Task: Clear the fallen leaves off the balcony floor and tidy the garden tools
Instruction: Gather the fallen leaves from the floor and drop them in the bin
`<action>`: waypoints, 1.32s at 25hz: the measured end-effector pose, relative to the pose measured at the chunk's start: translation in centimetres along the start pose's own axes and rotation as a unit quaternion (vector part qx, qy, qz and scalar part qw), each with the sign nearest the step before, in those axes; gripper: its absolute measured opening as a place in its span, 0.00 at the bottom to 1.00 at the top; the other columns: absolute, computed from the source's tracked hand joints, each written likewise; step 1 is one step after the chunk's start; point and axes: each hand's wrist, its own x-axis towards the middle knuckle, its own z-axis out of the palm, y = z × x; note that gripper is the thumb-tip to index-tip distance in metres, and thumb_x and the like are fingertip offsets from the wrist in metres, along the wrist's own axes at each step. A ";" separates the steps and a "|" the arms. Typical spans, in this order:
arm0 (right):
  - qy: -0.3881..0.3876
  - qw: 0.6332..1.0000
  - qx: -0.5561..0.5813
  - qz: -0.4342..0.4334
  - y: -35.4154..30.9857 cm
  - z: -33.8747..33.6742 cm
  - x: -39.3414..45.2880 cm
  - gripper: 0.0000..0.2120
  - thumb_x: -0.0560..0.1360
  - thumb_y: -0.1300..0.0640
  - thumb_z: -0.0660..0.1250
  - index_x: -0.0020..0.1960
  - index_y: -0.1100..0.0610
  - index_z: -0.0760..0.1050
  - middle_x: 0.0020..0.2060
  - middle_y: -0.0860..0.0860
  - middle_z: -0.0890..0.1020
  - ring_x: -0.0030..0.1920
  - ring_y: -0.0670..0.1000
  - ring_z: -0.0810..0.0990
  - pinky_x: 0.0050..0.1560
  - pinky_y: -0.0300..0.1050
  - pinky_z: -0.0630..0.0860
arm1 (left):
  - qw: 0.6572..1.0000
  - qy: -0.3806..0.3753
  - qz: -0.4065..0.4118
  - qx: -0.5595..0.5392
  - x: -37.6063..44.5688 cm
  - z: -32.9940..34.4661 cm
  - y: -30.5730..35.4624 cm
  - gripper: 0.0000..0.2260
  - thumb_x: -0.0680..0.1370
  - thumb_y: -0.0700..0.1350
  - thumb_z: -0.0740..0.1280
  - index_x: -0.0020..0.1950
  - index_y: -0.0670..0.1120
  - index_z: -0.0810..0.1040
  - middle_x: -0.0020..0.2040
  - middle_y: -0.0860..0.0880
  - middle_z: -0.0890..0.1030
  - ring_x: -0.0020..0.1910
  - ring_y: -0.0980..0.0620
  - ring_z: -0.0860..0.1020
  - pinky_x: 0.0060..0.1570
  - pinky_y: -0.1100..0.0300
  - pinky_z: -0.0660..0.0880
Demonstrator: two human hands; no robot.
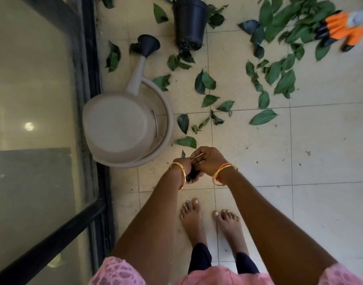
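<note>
Head view: I see both hands at centre frame working a small bundle of leaves; most leaves and the tools lie on the floor.

Left to right: watering can (123, 124) on its side by the glass door, likely light and rigid, best taken by its loop handle; left hand (183, 167) curled around dark leaves; right hand (207, 161) pinching at that bundle; fallen pot (189, 23), stiff, grip at rim; scattered leaves (279, 58), thin, limp, best gathered in handfuls; orange glove (341, 29), soft, far right.
</note>
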 end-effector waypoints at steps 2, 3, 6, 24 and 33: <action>-0.008 0.998 0.057 0.012 -0.8 -1.1 1.4 0.07 0.72 0.69 0.66 0.48 0.62 0.79 0.37 0.52 0.80 0.39 0.49 0.78 0.35 0.37 0.78 | 1.000 0.002 -0.012 -0.014 0.7 -1.3 0.8 0.17 0.84 0.43 0.50 0.37 0.42 0.69 0.31 0.45 0.70 0.26 0.51 0.69 0.21 0.71 0.65; 0.039 0.998 0.054 0.001 -0.9 -1.6 2.5 0.05 0.73 0.66 0.67 0.48 0.61 0.79 0.37 0.51 0.79 0.41 0.50 0.78 0.37 0.39 0.78 | 1.000 0.006 -0.007 -0.003 1.2 -2.0 1.1 0.18 0.84 0.43 0.49 0.37 0.43 0.69 0.30 0.47 0.67 0.27 0.53 0.66 0.22 0.70 0.62; 0.168 0.977 -0.125 -0.042 0.3 -3.0 7.6 0.13 0.70 0.55 0.74 0.53 0.56 0.78 0.47 0.52 0.80 0.48 0.53 0.78 0.50 0.46 0.77 | 0.998 0.025 0.021 0.061 2.8 -3.3 1.2 0.09 0.83 0.47 0.55 0.54 0.47 0.74 0.31 0.49 0.65 0.26 0.54 0.63 0.22 0.67 0.60; 0.069 0.996 0.011 -0.048 1.0 -1.7 13.5 0.04 0.70 0.66 0.72 0.42 0.58 0.80 0.39 0.53 0.83 0.41 0.50 0.82 0.46 0.41 0.81 | 0.983 0.024 -0.044 -0.175 7.6 -1.1 4.5 0.12 0.79 0.49 0.60 0.38 0.44 0.70 0.30 0.49 0.68 0.26 0.53 0.66 0.24 0.64 0.69; -0.144 0.986 -0.072 0.033 -3.4 -1.5 10.2 0.08 0.72 0.63 0.69 0.51 0.56 0.78 0.44 0.55 0.82 0.43 0.50 0.81 0.43 0.43 0.79 | 0.994 0.079 -0.012 -0.070 6.4 -1.0 5.1 0.11 0.79 0.43 0.60 0.42 0.38 0.75 0.30 0.44 0.74 0.21 0.51 0.67 0.22 0.65 0.69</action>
